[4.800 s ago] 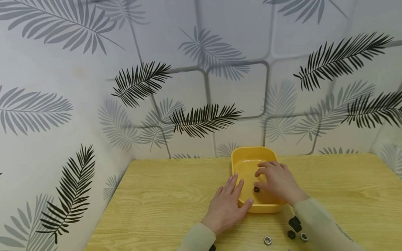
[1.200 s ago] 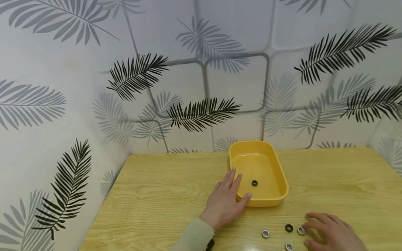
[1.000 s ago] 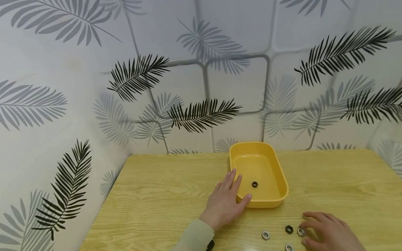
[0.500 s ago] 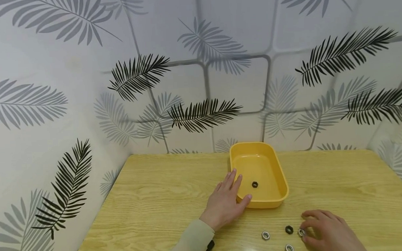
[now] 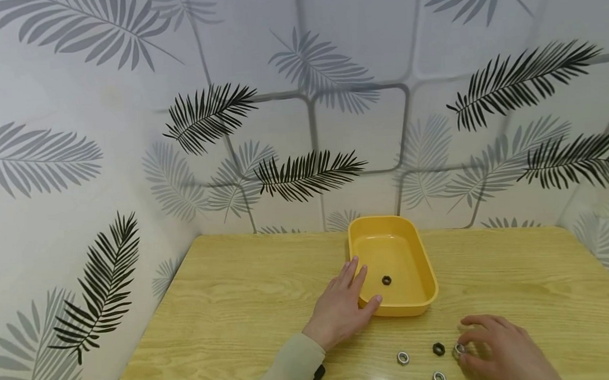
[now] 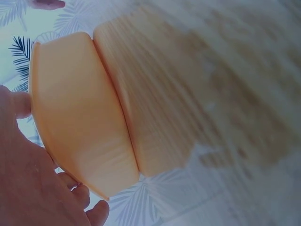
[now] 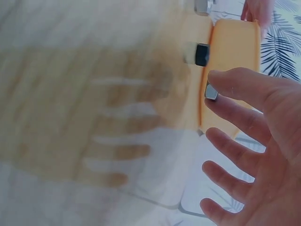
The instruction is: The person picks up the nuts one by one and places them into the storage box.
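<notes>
My right hand (image 5: 506, 348) pinches a silver hex nut (image 5: 459, 350) between thumb and index finger, low over the tabletop. In the right wrist view that silver nut (image 7: 211, 92) sits between the two fingertips, the other fingers spread apart. My left hand (image 5: 339, 309) rests on the near left rim of a yellow plastic tray (image 5: 406, 308), fingers extended over the edge. One black nut (image 5: 386, 280) lies inside the tray. Beside the pinched nut is another black nut (image 5: 438, 349); silver nuts (image 5: 402, 358) lie nearby on the wood.
The light wood-grain table (image 5: 247, 292) backs onto a wall (image 5: 282, 129) with a leaf pattern. A further silver nut (image 5: 439, 379) lies near the lower frame edge, and part of another shows at the border. A small black object (image 5: 318, 374) is by the left sleeve.
My right hand has left the tray, where the black nut now lies uncovered, and come down to the nuts on the table. Its thumb and index finger have closed on a silver nut.
</notes>
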`<state>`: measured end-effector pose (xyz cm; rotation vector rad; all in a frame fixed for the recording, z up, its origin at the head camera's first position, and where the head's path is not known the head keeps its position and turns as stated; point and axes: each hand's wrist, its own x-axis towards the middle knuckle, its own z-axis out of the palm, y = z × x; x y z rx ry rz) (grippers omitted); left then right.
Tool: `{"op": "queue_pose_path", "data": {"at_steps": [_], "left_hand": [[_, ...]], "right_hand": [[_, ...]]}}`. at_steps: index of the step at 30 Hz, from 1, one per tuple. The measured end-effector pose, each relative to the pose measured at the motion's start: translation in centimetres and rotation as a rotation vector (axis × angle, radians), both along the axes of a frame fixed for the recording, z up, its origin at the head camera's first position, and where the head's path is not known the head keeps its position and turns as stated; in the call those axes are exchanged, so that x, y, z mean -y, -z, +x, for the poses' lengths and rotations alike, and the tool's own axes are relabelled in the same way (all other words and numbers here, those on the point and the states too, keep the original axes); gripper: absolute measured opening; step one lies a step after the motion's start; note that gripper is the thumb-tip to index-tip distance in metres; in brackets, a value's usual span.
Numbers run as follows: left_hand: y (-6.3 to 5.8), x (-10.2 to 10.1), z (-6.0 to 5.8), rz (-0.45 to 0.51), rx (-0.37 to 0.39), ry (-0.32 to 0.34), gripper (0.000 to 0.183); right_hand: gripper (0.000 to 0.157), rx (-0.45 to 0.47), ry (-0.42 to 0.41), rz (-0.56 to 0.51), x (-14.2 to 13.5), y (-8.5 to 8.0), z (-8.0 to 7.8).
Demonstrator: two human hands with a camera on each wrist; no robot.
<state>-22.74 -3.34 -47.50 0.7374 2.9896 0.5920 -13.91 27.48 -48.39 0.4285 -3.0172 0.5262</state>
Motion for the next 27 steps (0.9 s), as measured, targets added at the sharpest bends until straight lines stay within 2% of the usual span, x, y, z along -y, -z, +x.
{"op": "queue_pose_path", "data": {"at_steps": [6, 13, 27], "left_hand": [[-0.1, 0.0, 0.1, -0.024, -0.014, -0.005, 0.075], [-0.3, -0.1, 0.2, -0.052, -0.027, -0.011, 0.073], [0.0, -0.1, 0.0, -0.056, -0.032, -0.011, 0.073]], "right_hand": [[0.022, -0.149, -0.028, -0.017, -0.1, -0.6, 0.1], [0.022, -0.133, -0.003, -0.039, -0.3, -1.8, -0.1], [0.021, -0.278, 0.004, -0.052, -0.9, -3.1, -0.9]]}}
